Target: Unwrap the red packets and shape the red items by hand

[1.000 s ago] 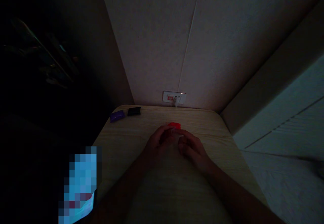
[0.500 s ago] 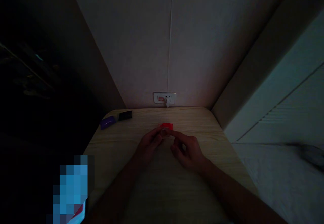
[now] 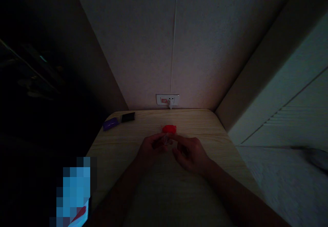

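Two items lie left of a third item on the table.

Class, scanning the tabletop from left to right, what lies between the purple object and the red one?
The black object, close to the purple object and well short of the red object, as the head view shows.
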A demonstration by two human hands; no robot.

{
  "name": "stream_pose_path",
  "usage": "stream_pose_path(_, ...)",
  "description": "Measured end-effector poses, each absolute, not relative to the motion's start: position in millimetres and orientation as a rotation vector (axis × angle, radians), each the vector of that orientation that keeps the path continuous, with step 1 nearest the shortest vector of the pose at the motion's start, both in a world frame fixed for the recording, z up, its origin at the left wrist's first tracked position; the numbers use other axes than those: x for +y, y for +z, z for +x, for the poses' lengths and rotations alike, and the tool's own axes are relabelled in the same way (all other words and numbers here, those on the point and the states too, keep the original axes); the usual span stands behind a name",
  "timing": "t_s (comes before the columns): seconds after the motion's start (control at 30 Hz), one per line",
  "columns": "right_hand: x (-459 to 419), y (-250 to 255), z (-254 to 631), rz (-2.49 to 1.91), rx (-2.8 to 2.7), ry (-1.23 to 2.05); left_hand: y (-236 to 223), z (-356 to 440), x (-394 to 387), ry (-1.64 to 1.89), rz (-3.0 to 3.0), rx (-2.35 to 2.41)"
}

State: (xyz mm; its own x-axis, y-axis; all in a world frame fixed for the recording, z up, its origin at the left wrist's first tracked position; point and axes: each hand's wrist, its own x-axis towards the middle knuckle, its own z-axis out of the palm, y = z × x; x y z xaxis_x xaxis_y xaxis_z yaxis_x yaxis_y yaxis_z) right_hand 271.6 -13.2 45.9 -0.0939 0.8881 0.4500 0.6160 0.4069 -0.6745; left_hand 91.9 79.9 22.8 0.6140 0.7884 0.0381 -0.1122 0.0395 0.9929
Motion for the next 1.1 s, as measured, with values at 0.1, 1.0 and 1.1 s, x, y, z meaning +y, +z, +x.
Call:
stream_pose_path(0.1,-13.3,47.0,270.3,-1.28,-1.767,0.495,23.0,92.6,79.7,0.777,1.337,0.605)
stream_pose_path(1.0,-21.6,46.2,253.0,-1.396,-1.507,0.64,29.1,96.4,75.6,0.841,1.628,0.733)
stream_pose_path(1.1,-19.6,44.1,251.7,-1.396,-1.414,0.757,27.9,94.8,74.5,0.852,1.741,0.729)
